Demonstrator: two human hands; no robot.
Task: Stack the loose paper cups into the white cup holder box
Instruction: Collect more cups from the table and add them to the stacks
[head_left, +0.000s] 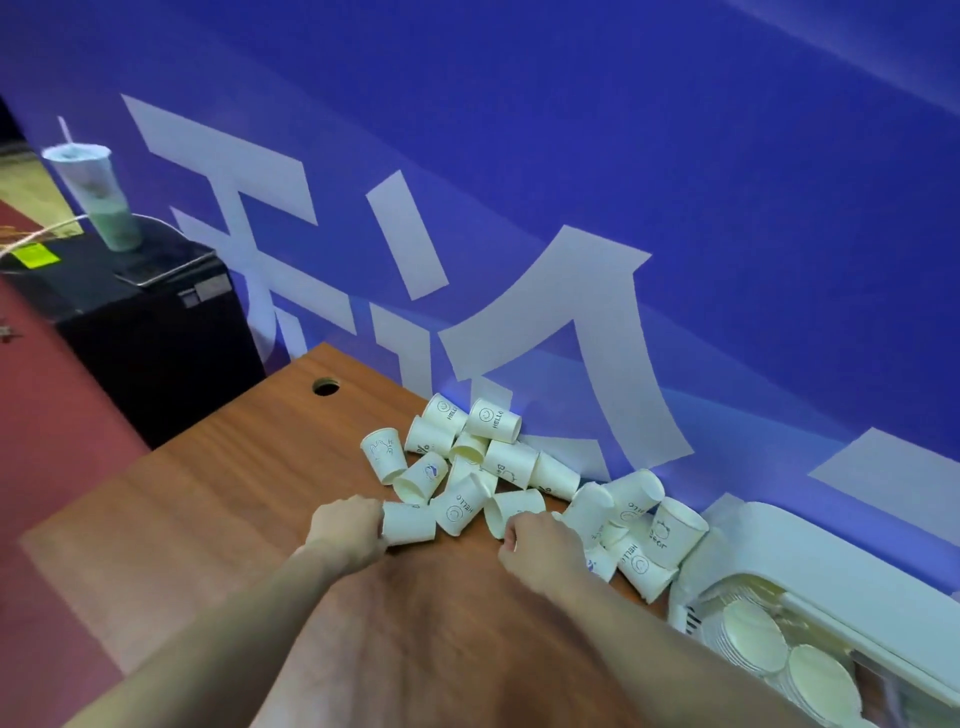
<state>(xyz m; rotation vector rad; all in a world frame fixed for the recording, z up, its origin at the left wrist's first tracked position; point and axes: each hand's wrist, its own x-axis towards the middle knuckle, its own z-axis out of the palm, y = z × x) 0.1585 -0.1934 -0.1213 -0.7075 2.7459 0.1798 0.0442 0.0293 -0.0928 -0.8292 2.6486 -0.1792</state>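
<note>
Blue wall (675, 156) with large pale characters fills most of my view, backing straight onto the counter. Brown wood-grain counter (208, 519) next, a round cable hole (325, 387) near its far left corner. Left of the counter, a black cabinet (156, 353); on top of it a tall lidded drink cup (96, 200) with a straw, half full of something pale green, and a yellow-green sticker (35, 254) further left.

White cup holder box (810, 551) sits at the right end of the counter, against the wall, partly cut by the frame edge. Inside it I see nested paper cups lying on their sides, rims toward me.

Loose paper cups (498, 457) lie heaped along the wall, from mid-counter across to the box; the nearest ones touch its left side. Most are tipped over, a few upright. Several carry "HELLO" and a smiley print.

My left hand (348, 527) grips one sideways cup (410, 522) at the near edge of the heap, fingers curled round its end. My right hand (545, 545) is knuckles-up just beside it, fingers curled onto the rim of another tipped cup (511, 506); from this angle I cannot tell whether it is actually gripped or only touched.
</note>
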